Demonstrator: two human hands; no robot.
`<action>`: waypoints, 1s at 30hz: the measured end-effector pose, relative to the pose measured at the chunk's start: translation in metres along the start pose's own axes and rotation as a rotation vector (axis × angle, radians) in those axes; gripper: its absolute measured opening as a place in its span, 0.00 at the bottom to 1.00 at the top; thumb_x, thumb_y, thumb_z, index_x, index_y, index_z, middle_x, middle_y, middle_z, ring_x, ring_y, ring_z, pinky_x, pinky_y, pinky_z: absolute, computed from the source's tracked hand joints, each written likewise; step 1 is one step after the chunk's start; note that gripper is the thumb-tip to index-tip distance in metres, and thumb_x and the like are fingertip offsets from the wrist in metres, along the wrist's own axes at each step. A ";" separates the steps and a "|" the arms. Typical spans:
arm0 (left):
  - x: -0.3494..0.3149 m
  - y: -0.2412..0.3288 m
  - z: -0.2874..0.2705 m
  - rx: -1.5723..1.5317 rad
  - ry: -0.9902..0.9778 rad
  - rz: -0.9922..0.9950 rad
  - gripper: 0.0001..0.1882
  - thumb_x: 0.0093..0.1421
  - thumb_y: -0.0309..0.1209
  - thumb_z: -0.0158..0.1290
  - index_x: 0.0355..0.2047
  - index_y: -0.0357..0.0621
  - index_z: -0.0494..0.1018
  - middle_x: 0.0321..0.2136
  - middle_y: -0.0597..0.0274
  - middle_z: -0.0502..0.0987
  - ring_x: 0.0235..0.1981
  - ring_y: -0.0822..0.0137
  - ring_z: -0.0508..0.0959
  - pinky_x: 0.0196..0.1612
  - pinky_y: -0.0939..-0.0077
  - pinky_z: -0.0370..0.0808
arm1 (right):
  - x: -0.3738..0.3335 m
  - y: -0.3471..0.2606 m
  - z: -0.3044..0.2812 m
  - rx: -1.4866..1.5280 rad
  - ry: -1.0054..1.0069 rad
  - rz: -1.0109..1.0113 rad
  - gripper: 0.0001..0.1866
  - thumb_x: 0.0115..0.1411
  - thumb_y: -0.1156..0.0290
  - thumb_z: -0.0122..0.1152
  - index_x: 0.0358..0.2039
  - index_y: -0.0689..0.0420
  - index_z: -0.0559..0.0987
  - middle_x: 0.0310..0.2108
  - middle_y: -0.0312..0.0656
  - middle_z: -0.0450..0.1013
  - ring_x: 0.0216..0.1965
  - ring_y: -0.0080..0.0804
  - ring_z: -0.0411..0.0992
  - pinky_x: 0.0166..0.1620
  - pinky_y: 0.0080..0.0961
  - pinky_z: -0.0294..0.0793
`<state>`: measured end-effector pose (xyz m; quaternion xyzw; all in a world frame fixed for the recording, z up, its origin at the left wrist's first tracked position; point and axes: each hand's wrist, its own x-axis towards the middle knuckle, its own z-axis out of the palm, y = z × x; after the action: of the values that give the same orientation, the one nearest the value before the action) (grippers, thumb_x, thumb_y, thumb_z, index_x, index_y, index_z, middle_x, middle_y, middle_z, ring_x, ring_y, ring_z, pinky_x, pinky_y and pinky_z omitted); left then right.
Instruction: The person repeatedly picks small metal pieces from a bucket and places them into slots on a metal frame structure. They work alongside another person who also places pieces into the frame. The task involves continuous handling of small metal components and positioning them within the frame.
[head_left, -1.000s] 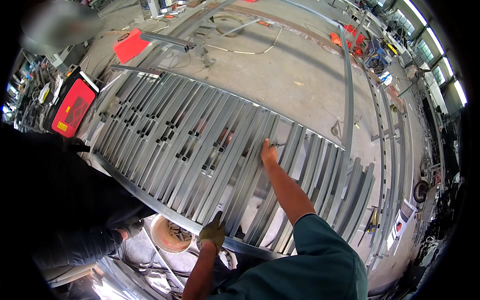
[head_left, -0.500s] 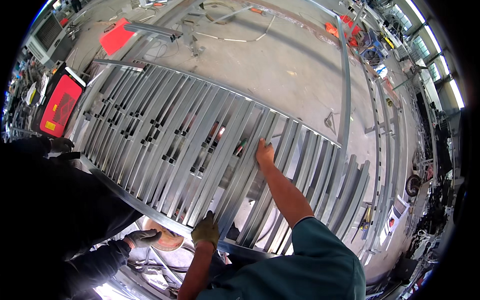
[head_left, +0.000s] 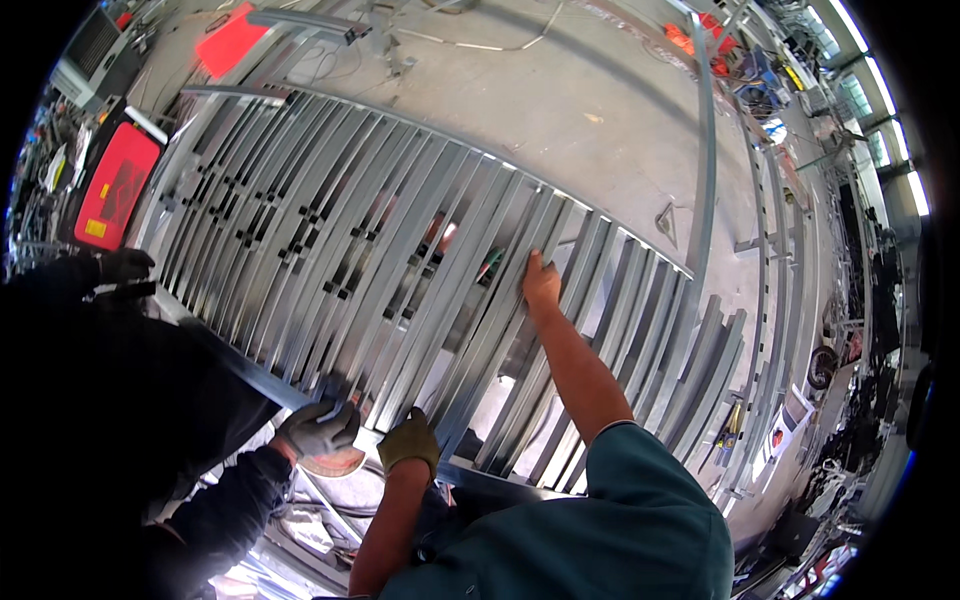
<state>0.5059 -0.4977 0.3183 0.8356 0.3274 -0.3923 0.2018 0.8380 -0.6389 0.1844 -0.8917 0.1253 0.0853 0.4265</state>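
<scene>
A large metal frame [head_left: 497,482] carries many loose square-section metal bars [head_left: 357,325] laid side by side across it. My right hand [head_left: 541,284], bare, is closed on the upper part of a metal bar [head_left: 492,345] right of the middle. At the frame's near edge my left hand [head_left: 410,444], in an olive work glove, is closed over the lower end of a bar; its fingertips are partly hidden. Just left of it, a co-worker's grey-gloved hand [head_left: 320,428] reaches the lower ends of neighbouring bars. Another dark-gloved hand [head_left: 125,266] rests by the frame's left corner.
A red and black machine [head_left: 118,188] stands beyond the left corner. Short bars [head_left: 705,375] lie beside the right end. Long steel profiles [head_left: 780,270] run along the right. A red panel [head_left: 225,42] and a stacked profile [head_left: 300,20] are at the far left.
The co-worker's grey-gloved hand has moved up and right onto the bar ends, close to my left hand. My hands keep their places on the bars; the view has shifted slightly.
</scene>
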 end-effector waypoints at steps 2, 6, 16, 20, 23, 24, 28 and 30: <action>-0.004 -0.005 0.007 0.023 0.061 0.026 0.16 0.71 0.44 0.50 0.51 0.48 0.71 0.41 0.51 0.85 0.44 0.46 0.85 0.46 0.47 0.81 | -0.012 -0.005 -0.003 0.000 0.037 0.033 0.39 0.68 0.45 0.55 0.59 0.75 0.72 0.53 0.72 0.73 0.57 0.72 0.72 0.60 0.51 0.71; -0.019 -0.018 0.027 0.068 0.239 0.080 0.16 0.71 0.45 0.51 0.51 0.50 0.70 0.35 0.53 0.85 0.39 0.48 0.86 0.40 0.46 0.80 | -0.075 -0.019 -0.005 -0.171 0.088 -0.270 0.43 0.64 0.52 0.64 0.70 0.67 0.63 0.71 0.66 0.53 0.70 0.68 0.55 0.71 0.53 0.58; -0.033 -0.023 0.024 0.045 0.261 0.154 0.20 0.72 0.50 0.46 0.55 0.53 0.72 0.35 0.54 0.85 0.39 0.49 0.86 0.40 0.49 0.82 | -0.151 -0.004 0.002 -0.675 -0.133 -0.811 0.35 0.67 0.56 0.59 0.70 0.58 0.67 0.76 0.52 0.50 0.76 0.59 0.48 0.74 0.60 0.46; -0.087 -0.037 0.017 -0.303 0.365 0.170 0.23 0.71 0.47 0.48 0.61 0.52 0.72 0.35 0.48 0.84 0.38 0.42 0.84 0.43 0.45 0.79 | -0.155 -0.003 0.007 -0.705 -0.127 -0.801 0.34 0.69 0.57 0.57 0.71 0.57 0.66 0.77 0.52 0.49 0.77 0.57 0.47 0.75 0.59 0.45; -0.110 -0.068 0.046 -0.445 0.399 0.145 0.23 0.69 0.44 0.51 0.61 0.52 0.75 0.40 0.47 0.84 0.41 0.43 0.84 0.47 0.47 0.80 | -0.155 0.003 0.008 -0.679 -0.096 -0.830 0.35 0.69 0.55 0.57 0.72 0.56 0.65 0.77 0.53 0.51 0.77 0.58 0.48 0.75 0.59 0.45; -0.111 -0.081 0.060 -0.490 0.405 0.143 0.23 0.69 0.44 0.50 0.61 0.52 0.75 0.40 0.46 0.84 0.42 0.42 0.84 0.48 0.47 0.79 | -0.154 0.003 0.008 -0.685 -0.095 -0.819 0.35 0.68 0.55 0.58 0.72 0.57 0.65 0.76 0.54 0.52 0.76 0.59 0.48 0.75 0.59 0.46; -0.120 -0.141 0.096 -0.674 0.216 -0.006 0.25 0.70 0.47 0.48 0.62 0.53 0.75 0.46 0.47 0.84 0.49 0.44 0.83 0.55 0.51 0.78 | -0.178 0.013 0.002 -0.610 -0.033 -0.820 0.37 0.66 0.55 0.62 0.70 0.61 0.65 0.74 0.59 0.55 0.74 0.62 0.52 0.73 0.57 0.52; -0.109 -0.184 0.123 -0.777 0.097 -0.057 0.24 0.70 0.47 0.48 0.61 0.53 0.76 0.48 0.47 0.84 0.50 0.46 0.83 0.55 0.54 0.78 | -0.211 0.012 -0.009 -0.423 -0.006 -0.839 0.37 0.66 0.59 0.64 0.69 0.63 0.65 0.73 0.61 0.56 0.73 0.64 0.54 0.72 0.55 0.55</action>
<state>0.2596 -0.4840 0.3145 0.7052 0.4837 -0.2044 0.4764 0.6330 -0.6213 0.2354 -0.9324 -0.2674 -0.0684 0.2333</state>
